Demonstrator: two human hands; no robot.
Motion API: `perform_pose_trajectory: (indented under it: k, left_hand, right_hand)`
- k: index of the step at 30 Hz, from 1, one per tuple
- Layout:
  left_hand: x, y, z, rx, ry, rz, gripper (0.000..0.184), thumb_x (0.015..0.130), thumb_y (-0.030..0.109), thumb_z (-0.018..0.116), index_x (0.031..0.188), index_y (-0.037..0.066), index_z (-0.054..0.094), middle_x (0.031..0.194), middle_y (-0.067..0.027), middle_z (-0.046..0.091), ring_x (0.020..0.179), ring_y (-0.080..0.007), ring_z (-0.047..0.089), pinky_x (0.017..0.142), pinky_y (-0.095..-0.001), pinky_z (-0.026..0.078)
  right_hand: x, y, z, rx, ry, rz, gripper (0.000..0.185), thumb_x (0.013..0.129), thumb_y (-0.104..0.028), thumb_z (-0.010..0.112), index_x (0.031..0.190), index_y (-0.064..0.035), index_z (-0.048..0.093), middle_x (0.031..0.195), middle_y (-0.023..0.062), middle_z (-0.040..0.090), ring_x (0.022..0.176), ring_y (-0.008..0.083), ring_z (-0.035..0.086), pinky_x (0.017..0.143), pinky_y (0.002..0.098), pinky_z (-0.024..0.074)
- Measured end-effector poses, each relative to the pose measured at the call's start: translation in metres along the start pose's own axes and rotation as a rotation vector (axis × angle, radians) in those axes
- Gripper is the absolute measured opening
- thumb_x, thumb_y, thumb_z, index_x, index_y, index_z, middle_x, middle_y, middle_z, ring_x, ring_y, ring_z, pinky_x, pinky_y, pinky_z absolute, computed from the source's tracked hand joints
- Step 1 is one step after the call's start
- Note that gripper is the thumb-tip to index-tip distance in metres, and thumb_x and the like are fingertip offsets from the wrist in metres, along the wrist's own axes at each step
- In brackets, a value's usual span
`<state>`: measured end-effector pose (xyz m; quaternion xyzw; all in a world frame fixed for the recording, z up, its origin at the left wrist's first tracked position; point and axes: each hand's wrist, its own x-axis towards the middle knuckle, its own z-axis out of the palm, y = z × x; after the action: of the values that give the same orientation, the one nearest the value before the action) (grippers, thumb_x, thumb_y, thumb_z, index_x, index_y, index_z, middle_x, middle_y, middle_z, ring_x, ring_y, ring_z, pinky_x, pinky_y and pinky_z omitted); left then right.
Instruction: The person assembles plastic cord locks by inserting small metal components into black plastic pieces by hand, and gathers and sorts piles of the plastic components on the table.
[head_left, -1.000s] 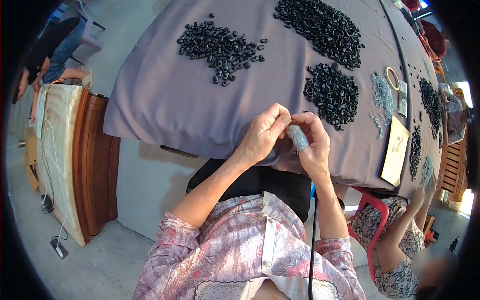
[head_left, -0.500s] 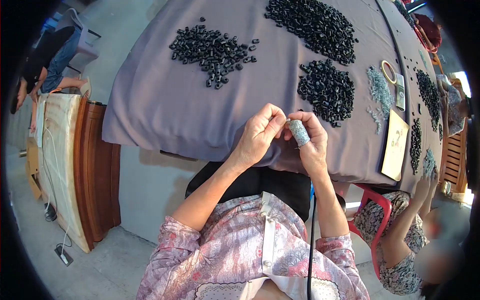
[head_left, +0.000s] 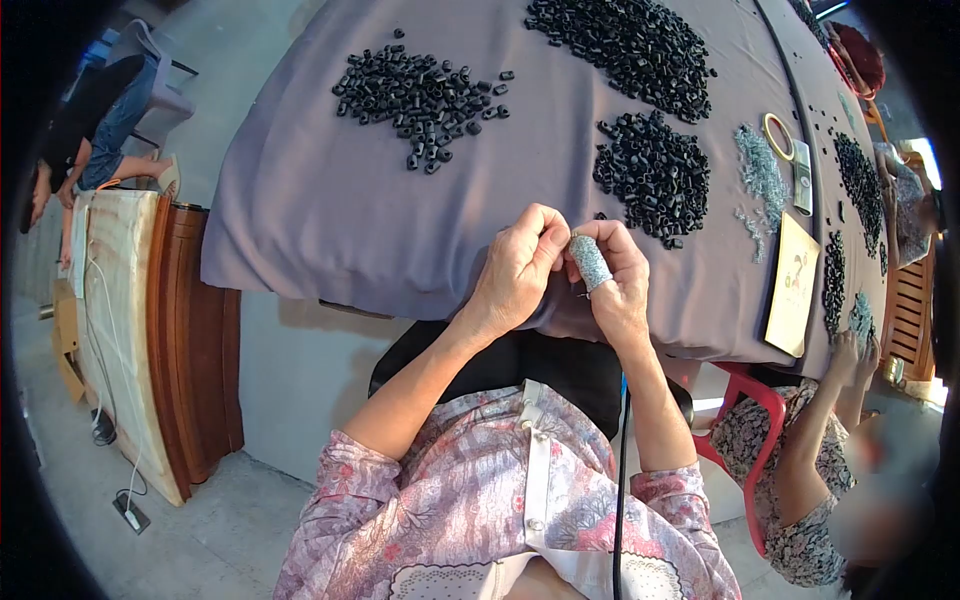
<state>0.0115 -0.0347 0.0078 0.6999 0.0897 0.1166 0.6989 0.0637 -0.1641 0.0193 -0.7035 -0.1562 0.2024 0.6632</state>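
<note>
My left hand (head_left: 520, 268) is closed in a pinch at the near edge of the grey-purple cloth (head_left: 300, 215); what its fingertips hold is too small to name. Beside it, fingertips nearly touching, my right hand (head_left: 620, 285) has its fingers curled inward. A grey, glittery cover (head_left: 590, 262) wraps one of its digits. Anything between the fingertips of this hand is also too small to make out. Beyond the hands lie a pile of small black pieces (head_left: 652, 180) and a looser pile (head_left: 420, 105) farther left.
A larger black pile (head_left: 630, 50) lies at the back. To the right are clear small pieces (head_left: 762, 180), a tape roll (head_left: 778, 137) and a cardboard sheet (head_left: 793, 285). A co-worker (head_left: 800, 460) sits at right on a red chair (head_left: 765, 400); another person (head_left: 85, 130) is at left.
Both hands stay close together at the cloth's edge, with the covered digit turned slightly. The view has shifted a little, so the piles appear farther left.
</note>
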Motion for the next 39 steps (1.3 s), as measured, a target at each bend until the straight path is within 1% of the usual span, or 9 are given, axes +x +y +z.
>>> perform_pose_trajectory:
  k: [3, 7, 9, 10, 13, 16, 25, 35, 39]
  left_hand:
    - [0.0, -0.007, 0.001, -0.054, 0.011, -0.002, 0.015, 0.097, 0.018, 0.047, 0.092, 0.005, 0.051, 0.067, 0.0032, 0.048, 0.058, -0.0024, 0.04, 0.051, -0.0186, 0.034]
    - [-0.002, -0.01, 0.003, -0.154, -0.003, 0.0, 0.015, 0.098, 0.021, 0.047, 0.092, 0.007, 0.05, 0.066, 0.0032, 0.047, 0.056, -0.0009, 0.035, 0.048, -0.0166, 0.029]
    - [-0.001, -0.009, 0.002, -0.138, -0.023, -0.012, 0.016, 0.098, 0.022, 0.046, 0.092, 0.007, 0.05, 0.067, 0.0034, 0.047, 0.056, -0.0009, 0.035, 0.048, -0.0165, 0.029]
    - [-0.001, -0.004, 0.002, -0.104, -0.016, -0.03, 0.017, 0.097, 0.016, 0.046, 0.086, 0.003, 0.048, 0.065, -0.0016, 0.049, 0.059, -0.0086, 0.047, 0.056, -0.0229, 0.04]
    - [-0.002, -0.005, 0.002, -0.099, -0.037, -0.019, 0.017, 0.097, 0.016, 0.045, 0.087, 0.003, 0.048, 0.065, -0.0016, 0.049, 0.058, -0.0084, 0.046, 0.056, -0.0229, 0.039]
    - [-0.002, -0.012, 0.002, -0.168, -0.054, 0.01, 0.017, 0.099, 0.023, 0.045, 0.091, 0.007, 0.049, 0.068, 0.0023, 0.048, 0.056, -0.0011, 0.034, 0.048, -0.0164, 0.028]
    - [-0.002, -0.008, -0.001, -0.173, -0.074, -0.027, 0.017, 0.099, 0.024, 0.045, 0.094, 0.008, 0.049, 0.069, 0.0028, 0.048, 0.057, -0.0013, 0.036, 0.049, -0.0167, 0.03]
    - [0.001, 0.003, -0.005, -0.037, -0.109, 0.076, 0.015, 0.097, 0.017, 0.045, 0.096, 0.003, 0.048, 0.068, -0.0045, 0.055, 0.064, -0.0141, 0.054, 0.062, -0.028, 0.044]
    - [-0.002, -0.004, -0.006, 0.065, -0.162, 0.101, 0.021, 0.097, 0.02, 0.045, 0.11, 0.004, 0.049, 0.088, -0.0039, 0.048, 0.082, -0.0108, 0.045, 0.078, -0.0244, 0.04]
  right_hand:
    - [-0.001, -0.001, -0.002, 0.0, 0.01, 0.008, 0.006, 0.086, 0.0, 0.053, 0.093, 0.0, 0.055, 0.078, 0.0018, 0.059, 0.067, 0.0073, 0.053, 0.061, 0.0225, 0.0451]
    - [0.005, -0.012, -0.053, -0.481, 0.345, -0.233, 0.012, 0.083, 0.002, 0.057, 0.095, -0.0008, 0.058, 0.075, 0.0036, 0.06, 0.068, 0.0092, 0.054, 0.062, 0.0245, 0.0453]
    - [0.018, -0.012, -0.104, -0.722, 0.465, -0.271, 0.012, 0.083, -0.001, 0.057, 0.095, -0.0008, 0.059, 0.074, 0.0088, 0.061, 0.067, 0.0132, 0.057, 0.062, 0.0286, 0.0464]
    - [0.023, -0.012, -0.127, -0.871, 0.51, -0.285, 0.012, 0.085, -0.004, 0.056, 0.096, -0.0005, 0.058, 0.075, 0.0117, 0.062, 0.065, 0.0178, 0.058, 0.062, 0.0312, 0.0468]
    - [0.038, -0.009, -0.178, -0.923, 0.606, -0.123, 0.017, 0.084, -0.005, 0.057, 0.1, -0.002, 0.06, 0.078, 0.0127, 0.063, 0.065, 0.02, 0.058, 0.062, 0.0326, 0.0463]
    - [0.039, -0.014, -0.184, -0.951, 0.646, -0.196, 0.019, 0.083, -0.005, 0.058, 0.102, -0.0024, 0.06, 0.082, 0.0115, 0.063, 0.065, 0.0195, 0.058, 0.062, 0.0316, 0.0465]
    - [-0.005, -0.022, -0.01, -0.306, -0.016, -0.262, 0.023, 0.077, 0.007, 0.061, 0.099, -0.0006, 0.06, 0.08, 0.0081, 0.06, 0.077, 0.0185, 0.063, 0.068, 0.0278, 0.0502]
    - [-0.003, -0.011, -0.005, -0.146, 0.013, -0.17, 0.015, 0.084, 0.008, 0.053, 0.095, -0.0006, 0.056, 0.081, 0.0042, 0.061, 0.071, 0.0105, 0.061, 0.063, 0.024, 0.0507]
    - [-0.003, 0.003, -0.015, -0.11, 0.056, -0.034, 0.014, 0.087, 0.004, 0.053, 0.098, -0.0025, 0.058, 0.081, 0.0034, 0.061, 0.07, 0.0097, 0.061, 0.062, 0.0221, 0.0487]
